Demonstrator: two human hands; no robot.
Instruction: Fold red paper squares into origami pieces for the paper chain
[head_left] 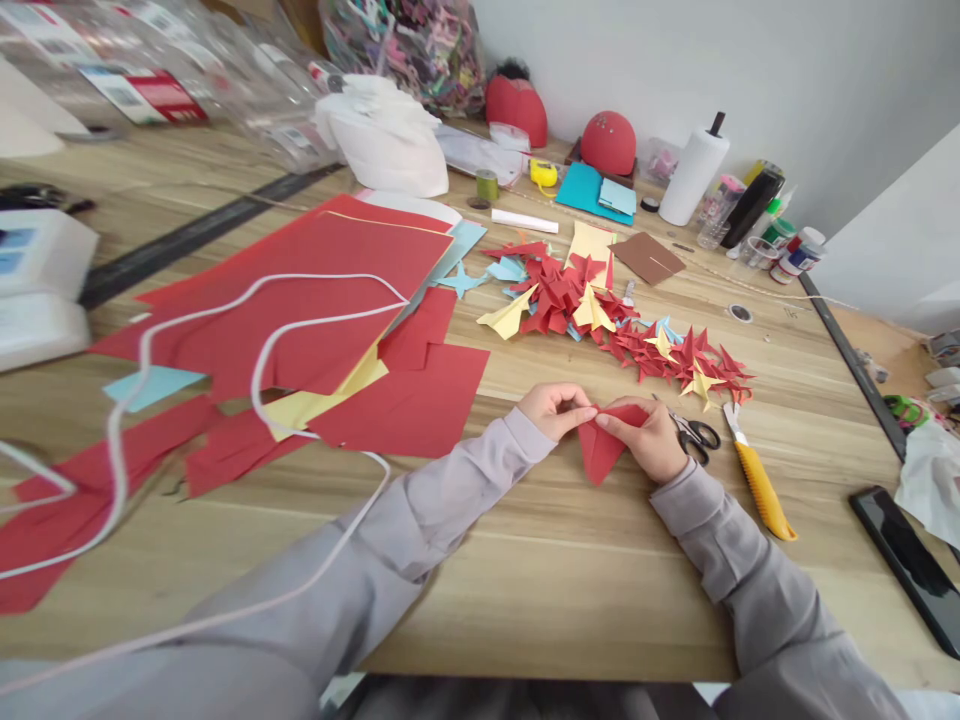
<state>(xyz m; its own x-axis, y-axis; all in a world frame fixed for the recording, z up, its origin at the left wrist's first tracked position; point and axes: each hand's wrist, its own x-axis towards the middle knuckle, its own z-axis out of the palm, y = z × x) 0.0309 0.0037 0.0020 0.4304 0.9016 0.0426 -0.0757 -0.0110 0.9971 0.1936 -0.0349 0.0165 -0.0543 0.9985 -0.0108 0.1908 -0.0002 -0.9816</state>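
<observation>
Left hand (555,411) and right hand (651,438) both pinching folded red paper (600,458), fingertips closed on its upper edge; scissors (684,429) just right of grip, paper stars (553,300) piled beyond

Taking the middle of the view as the dial's centre, a green spool (487,184) is standing at twelve o'clock, and a yellow tape measure (543,176) is lying near one. Farther out toward one, a round red cushion (608,143) is sitting near the wall (757,60). At two, a white roll (694,175) is standing, with a dark bottle (754,207) leaning nearby. A black phone (904,570) is lying near four. Clear plastic packages (225,90) are crowding ten.
</observation>
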